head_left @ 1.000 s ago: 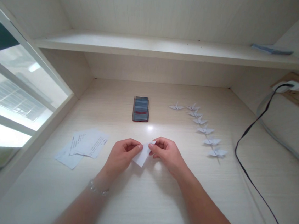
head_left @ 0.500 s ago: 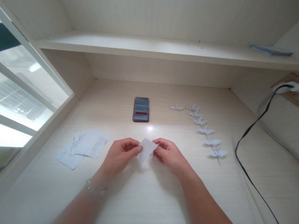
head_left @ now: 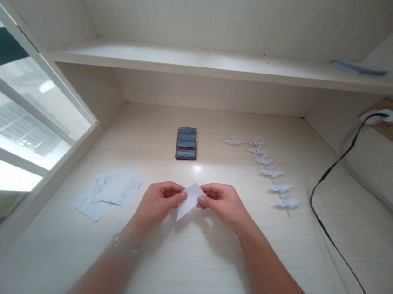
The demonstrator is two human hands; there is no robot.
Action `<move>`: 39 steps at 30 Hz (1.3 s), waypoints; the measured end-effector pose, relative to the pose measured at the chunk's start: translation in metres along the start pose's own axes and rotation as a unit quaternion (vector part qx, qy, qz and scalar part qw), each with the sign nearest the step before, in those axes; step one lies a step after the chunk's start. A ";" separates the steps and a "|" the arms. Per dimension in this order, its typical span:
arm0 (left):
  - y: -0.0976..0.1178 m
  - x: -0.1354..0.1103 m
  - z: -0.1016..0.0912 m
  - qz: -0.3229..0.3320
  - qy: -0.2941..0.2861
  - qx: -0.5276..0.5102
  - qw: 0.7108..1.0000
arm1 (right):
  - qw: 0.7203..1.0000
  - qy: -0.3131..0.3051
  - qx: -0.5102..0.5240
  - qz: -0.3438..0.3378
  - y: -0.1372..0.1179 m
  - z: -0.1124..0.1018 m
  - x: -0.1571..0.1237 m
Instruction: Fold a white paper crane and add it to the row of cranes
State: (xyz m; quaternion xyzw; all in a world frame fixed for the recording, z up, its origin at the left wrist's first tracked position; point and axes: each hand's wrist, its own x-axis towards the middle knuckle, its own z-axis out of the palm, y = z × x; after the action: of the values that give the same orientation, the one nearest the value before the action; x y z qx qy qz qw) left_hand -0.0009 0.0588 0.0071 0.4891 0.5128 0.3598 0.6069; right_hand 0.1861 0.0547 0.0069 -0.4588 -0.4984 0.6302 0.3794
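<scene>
A small folded piece of white paper [head_left: 189, 203] is held just above the desk, one point hanging down toward me. My left hand [head_left: 161, 202] pinches its left edge, thumb on top. On the opposite edge, my right hand [head_left: 221, 203] grips the paper with its thumb pressed on the front and the fingers behind. The paper's back side is hidden. To the right, several white paper cranes [head_left: 271, 173] form a curved line. Left of my left hand lie a few overlapping paper sheets [head_left: 118, 188] with printed text.
A phone [head_left: 187, 143] lies flat behind my hands. Along the right side, a black cable [head_left: 325, 235] runs from a wall socket [head_left: 390, 120] down to the desk. Above the desk is a shelf [head_left: 205, 59] with a flat bluish item [head_left: 359, 68]. A barred window [head_left: 27, 115] is on the left.
My right thumb has come onto the front of the paper. The paper's lower point now reaches further down and left, and its outline is more pointed. The left hand has barely moved.
</scene>
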 end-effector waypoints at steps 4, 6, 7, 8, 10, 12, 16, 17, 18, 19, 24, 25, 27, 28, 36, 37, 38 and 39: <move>-0.001 0.001 -0.001 0.007 0.001 0.010 1.000 | 1.000 0.001 0.003 0.000 -0.003 0.000 -0.001; -0.002 0.001 -0.001 0.009 0.004 0.009 1.000 | 1.000 -0.001 0.002 0.001 -0.003 0.000 -0.001; -0.002 0.001 0.000 0.008 0.005 0.006 1.000 | 1.000 -0.001 0.002 0.002 -0.003 0.000 -0.001; -0.001 0.001 0.000 0.007 0.007 0.003 1.000 | 1.000 -0.002 0.003 0.003 -0.002 0.000 -0.001; -0.001 0.000 0.001 0.006 0.012 -0.004 1.000 | 1.000 -0.004 0.008 0.006 -0.002 -0.001 -0.001; 0.001 0.000 0.001 0.005 0.013 -0.011 1.000 | 1.000 -0.004 0.012 0.010 -0.001 -0.001 -0.001; 0.004 -0.001 0.001 0.005 0.004 -0.010 1.000 | 1.000 -0.006 0.021 0.021 0.000 -0.001 -0.001; 0.004 -0.001 0.001 0.007 0.002 -0.007 1.000 | 0.999 -0.008 0.025 0.022 0.000 -0.001 -0.002; 0.004 -0.002 0.001 0.009 0.000 -0.002 1.000 | 0.999 -0.010 0.030 0.023 0.000 -0.001 -0.002; 0.004 -0.002 0.001 0.012 -0.002 0.001 1.000 | 0.999 -0.013 0.035 0.024 0.000 -0.001 -0.002; 0.003 -0.002 0.000 0.020 0.001 0.005 1.000 | 0.998 -0.029 0.046 0.032 -0.001 -0.001 -0.004; 0.003 -0.002 0.000 0.020 0.002 0.005 1.000 | 0.998 -0.031 0.047 0.032 -0.001 -0.001 -0.004; 0.004 -0.002 0.000 0.017 0.002 0.006 1.000 | 0.998 -0.035 0.048 0.031 -0.001 -0.001 -0.004; 0.004 -0.002 -0.001 0.015 0.001 0.007 1.000 | 0.998 -0.037 0.048 0.030 -0.001 -0.001 -0.004; 0.001 0.000 -0.003 0.009 -0.002 -0.002 1.000 | 0.995 0.006 0.088 0.038 0.000 -0.002 -0.002; 0.000 0.000 -0.003 0.007 0.000 -0.003 1.000 | 0.995 0.022 0.092 0.042 0.000 -0.003 -0.002; 0.000 0.000 -0.003 0.006 0.003 -0.003 1.000 | 0.994 0.032 0.094 0.044 0.000 -0.004 -0.002; 0.000 0.000 -0.003 0.005 0.004 -0.003 1.000 | 0.994 0.035 0.094 0.043 0.000 -0.004 -0.002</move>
State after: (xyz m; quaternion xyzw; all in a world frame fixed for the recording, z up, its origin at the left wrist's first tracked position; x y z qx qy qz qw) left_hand -0.0038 0.0596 0.0074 0.4885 0.5117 0.3662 0.6045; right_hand 0.1910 0.0542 0.0070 -0.4638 -0.4036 0.6734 0.4104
